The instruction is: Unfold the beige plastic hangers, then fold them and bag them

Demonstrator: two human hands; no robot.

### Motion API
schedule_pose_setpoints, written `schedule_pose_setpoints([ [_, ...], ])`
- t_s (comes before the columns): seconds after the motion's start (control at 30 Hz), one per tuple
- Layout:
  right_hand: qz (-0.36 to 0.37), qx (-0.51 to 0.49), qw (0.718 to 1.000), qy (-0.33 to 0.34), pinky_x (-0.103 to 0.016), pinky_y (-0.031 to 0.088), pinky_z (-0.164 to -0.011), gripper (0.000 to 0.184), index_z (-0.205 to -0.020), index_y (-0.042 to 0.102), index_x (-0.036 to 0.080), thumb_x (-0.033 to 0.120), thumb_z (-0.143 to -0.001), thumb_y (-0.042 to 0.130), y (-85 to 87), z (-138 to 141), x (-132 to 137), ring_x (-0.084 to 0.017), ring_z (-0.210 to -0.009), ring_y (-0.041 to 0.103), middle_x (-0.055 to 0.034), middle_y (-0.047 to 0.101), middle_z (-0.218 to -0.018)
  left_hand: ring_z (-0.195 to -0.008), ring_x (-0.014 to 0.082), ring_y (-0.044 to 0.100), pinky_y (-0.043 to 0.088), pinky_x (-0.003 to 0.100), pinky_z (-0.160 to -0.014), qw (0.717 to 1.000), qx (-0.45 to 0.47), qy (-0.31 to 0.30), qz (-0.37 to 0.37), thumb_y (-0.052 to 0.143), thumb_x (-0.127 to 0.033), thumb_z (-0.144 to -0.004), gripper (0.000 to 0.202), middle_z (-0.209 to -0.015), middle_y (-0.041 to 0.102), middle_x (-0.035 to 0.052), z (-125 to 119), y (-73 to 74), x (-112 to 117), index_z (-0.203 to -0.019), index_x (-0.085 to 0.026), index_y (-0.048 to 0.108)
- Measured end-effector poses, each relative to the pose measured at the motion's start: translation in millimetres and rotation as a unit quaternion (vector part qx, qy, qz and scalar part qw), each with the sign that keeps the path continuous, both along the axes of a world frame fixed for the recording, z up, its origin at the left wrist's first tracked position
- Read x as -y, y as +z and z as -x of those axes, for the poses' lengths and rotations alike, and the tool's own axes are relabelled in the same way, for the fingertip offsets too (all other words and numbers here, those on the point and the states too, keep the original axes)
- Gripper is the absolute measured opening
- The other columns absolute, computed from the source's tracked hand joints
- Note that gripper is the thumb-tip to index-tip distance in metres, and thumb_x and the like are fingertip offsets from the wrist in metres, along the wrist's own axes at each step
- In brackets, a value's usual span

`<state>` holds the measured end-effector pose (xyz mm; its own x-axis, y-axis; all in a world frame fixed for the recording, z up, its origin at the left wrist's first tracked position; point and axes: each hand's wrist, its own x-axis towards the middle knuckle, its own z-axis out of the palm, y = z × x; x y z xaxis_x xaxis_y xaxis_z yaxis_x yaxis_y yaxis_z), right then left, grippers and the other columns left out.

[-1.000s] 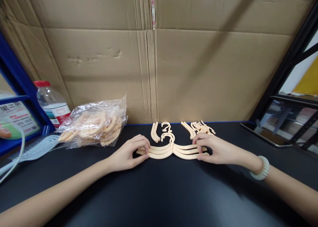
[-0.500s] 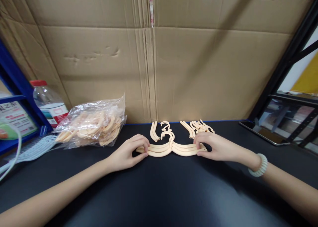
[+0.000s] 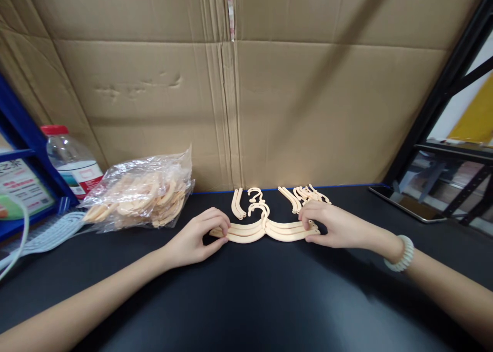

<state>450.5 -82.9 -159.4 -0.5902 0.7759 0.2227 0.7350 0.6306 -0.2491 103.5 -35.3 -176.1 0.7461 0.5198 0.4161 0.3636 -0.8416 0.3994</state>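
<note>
A stack of cream plastic clothes hangers (image 3: 285, 233) lies flat on the black table, hooks pointing away from me and arms spread to both sides. My left hand (image 3: 208, 234) pinches the left ends of the stack between thumb and fingers. At the right ends, my right hand (image 3: 321, 223) is closed in the same way. Just beyond the hooks lie loose hanger hooks (image 3: 256, 195). Loose curved hanger arms (image 3: 239, 204) rest behind on the left, and more hanger arms (image 3: 289, 200) on the right. My fingers hide the tips of the stack.
A clear bag of hanger parts (image 3: 142, 193) stands at the left, beside a red-capped bottle (image 3: 73, 159) and a pale blue hairbrush (image 3: 50, 234). A pile of small hanger pieces (image 3: 311, 193) lies behind my right hand. Cardboard (image 3: 327, 111) walls the back; a dark tablet-like slab (image 3: 404, 204) lies right.
The view has shifted slightly, so everything sits a little further left. Both hands keep their places at the ends of the hanger stack.
</note>
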Motion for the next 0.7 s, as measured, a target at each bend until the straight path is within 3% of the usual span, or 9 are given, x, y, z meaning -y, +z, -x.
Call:
schedule_pose_setpoints([
  [0.47, -0.004, 0.009, 1.000, 0.013, -0.033, 0.042, -0.079, 0.015, -0.075, 0.052, 0.019, 0.022, -0.078, 0.066, 4.2, -1.9, 1.3, -0.019, -0.084, 0.054, -0.0041, 0.058, -0.089, -0.087, 0.0197, 0.058, 0.048, 0.031, -0.079, 1.000, 0.014, -0.009, -0.021, 0.053, -0.016, -0.086, 0.008, -0.093, 0.061, 0.0070, -0.1, 3.7, 4.7, -0.081, -0.018, 0.059],
  [0.7, -0.036, -0.024, 0.999, -0.011, -0.032, 0.042, -0.074, 0.011, -0.078, 0.054, 0.019, 0.024, -0.086, 0.058, -0.4, 0.7, -0.7, -0.020, -0.082, 0.053, -0.0037, 0.059, -0.081, -0.084, 0.0184, 0.058, 0.048, 0.032, -0.078, 0.999, 0.024, 0.032, -0.025, 0.051, -0.019, -0.087, 0.009, -0.091, 0.062, 0.0050, 0.0, 0.7, 1.8, -0.081, -0.019, 0.058],
])
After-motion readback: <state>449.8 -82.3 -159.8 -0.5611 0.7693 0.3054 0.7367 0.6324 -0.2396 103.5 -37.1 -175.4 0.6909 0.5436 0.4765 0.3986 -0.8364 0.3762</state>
